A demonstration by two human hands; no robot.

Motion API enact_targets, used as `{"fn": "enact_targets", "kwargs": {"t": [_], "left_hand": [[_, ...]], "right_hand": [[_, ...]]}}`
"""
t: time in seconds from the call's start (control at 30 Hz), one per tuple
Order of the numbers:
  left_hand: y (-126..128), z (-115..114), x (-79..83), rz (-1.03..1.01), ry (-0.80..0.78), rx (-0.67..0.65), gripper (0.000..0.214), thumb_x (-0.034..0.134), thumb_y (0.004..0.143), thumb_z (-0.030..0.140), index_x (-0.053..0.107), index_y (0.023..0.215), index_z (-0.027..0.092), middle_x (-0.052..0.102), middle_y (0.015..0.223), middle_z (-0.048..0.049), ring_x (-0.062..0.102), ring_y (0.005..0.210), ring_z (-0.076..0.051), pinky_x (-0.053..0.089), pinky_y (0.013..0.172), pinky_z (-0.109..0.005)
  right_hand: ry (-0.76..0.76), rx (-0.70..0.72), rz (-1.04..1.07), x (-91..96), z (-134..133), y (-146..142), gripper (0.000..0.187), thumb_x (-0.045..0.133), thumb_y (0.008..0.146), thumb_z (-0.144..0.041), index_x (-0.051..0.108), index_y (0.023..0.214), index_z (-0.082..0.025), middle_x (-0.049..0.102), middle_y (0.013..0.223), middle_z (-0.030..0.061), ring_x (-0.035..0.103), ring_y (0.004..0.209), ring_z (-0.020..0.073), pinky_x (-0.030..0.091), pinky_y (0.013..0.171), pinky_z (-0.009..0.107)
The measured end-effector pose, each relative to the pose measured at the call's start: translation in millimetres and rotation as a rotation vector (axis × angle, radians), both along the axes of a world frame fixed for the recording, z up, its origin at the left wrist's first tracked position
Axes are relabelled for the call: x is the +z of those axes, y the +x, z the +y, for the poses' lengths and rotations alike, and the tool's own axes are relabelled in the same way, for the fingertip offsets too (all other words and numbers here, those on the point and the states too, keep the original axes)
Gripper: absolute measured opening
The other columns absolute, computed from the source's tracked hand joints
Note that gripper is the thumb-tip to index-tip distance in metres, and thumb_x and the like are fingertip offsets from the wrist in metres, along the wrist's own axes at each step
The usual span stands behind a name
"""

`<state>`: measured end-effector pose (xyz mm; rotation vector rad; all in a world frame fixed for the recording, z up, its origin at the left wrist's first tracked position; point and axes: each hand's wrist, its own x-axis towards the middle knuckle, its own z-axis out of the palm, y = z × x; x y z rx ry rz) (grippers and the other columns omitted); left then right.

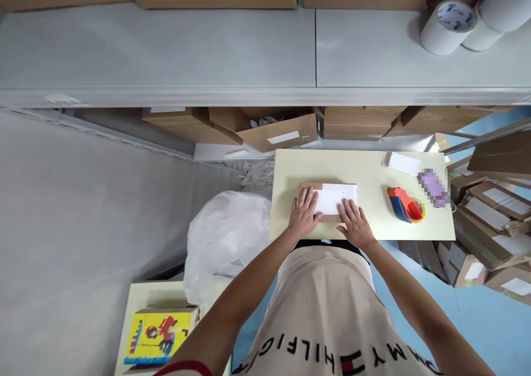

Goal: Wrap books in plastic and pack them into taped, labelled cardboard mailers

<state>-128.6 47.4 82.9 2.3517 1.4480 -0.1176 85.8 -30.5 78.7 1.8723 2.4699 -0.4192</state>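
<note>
I have a small brown carton (331, 218) flat on the pale tabletop (323, 166), left of its middle and closer to the near edge, with a white label (329, 202) lying over most of its upper face. The left hand (303, 213) rests on the carton's left end with its fingertips at the label's edge; the right hand (355, 222) has its fingers over the label's near right corner. Neither is clenched or gripping: both lie palm down, fingers extended. I read the step in hand as smoothing the label onto the carton (whether its edges have stuck, I cannot tell from up here). To my judgement, the next move calls for even pressure outward to the corners, one hand steadying the carton so it doesn't skid. To the right on the same top I see a red and blue tape dispenser (404, 205), a white label stack (402, 163) beyond it, and a blurred purple object (433, 188) near the right edge. Left of the tabletop bulges a white plastic bag (228, 238); beyond the far edge runs a grey shelf (166, 50) bearing tape rolls (446, 33) at its right.
</note>
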Motion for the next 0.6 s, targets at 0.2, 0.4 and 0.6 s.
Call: {"fn": "enact_targets", "kwargs": {"t": [0.2,0.4,0.6], "left_hand": [[-1.5,-0.5,-5.0,-0.009,0.039,-0.017,0.072,0.044,0.094,0.044,0.024,0.155,0.013,0.022,0.162,-0.0146,0.016,0.150,-0.034,0.029,0.114,-0.054],[-2.2,-0.4,-6.4,-0.012,0.054,-0.029,0.072,0.044,0.094,0.044,0.023,0.155,0.011,0.022,0.162,-0.0156,0.016,0.150,-0.033,0.032,0.113,-0.052],[-4.9,0.8,-8.6,-0.050,0.028,0.007,0.072,0.047,0.094,0.047,0.027,0.153,0.012,0.019,0.162,-0.0198,0.015,0.150,-0.035,0.031,0.112,-0.053]], "right_hand": [[-0.013,-0.034,0.001,-1.9,-6.3,3.0,0.079,0.046,0.096,-0.037,0.001,0.158,-0.020,0.021,0.163,0.0105,0.022,0.149,0.0325,0.033,0.112,0.052],[-0.007,-0.063,0.058,-6.6,-6.4,1.9,0.081,0.050,0.094,-0.033,0.001,0.158,-0.021,0.020,0.163,0.0106,0.021,0.150,0.0320,0.036,0.111,0.051],[0.054,-0.065,0.191,-16.3,-6.1,6.5,0.077,0.048,0.095,-0.031,0.005,0.158,-0.021,0.018,0.164,0.0107,0.015,0.151,0.0307,0.035,0.115,0.050]]}}
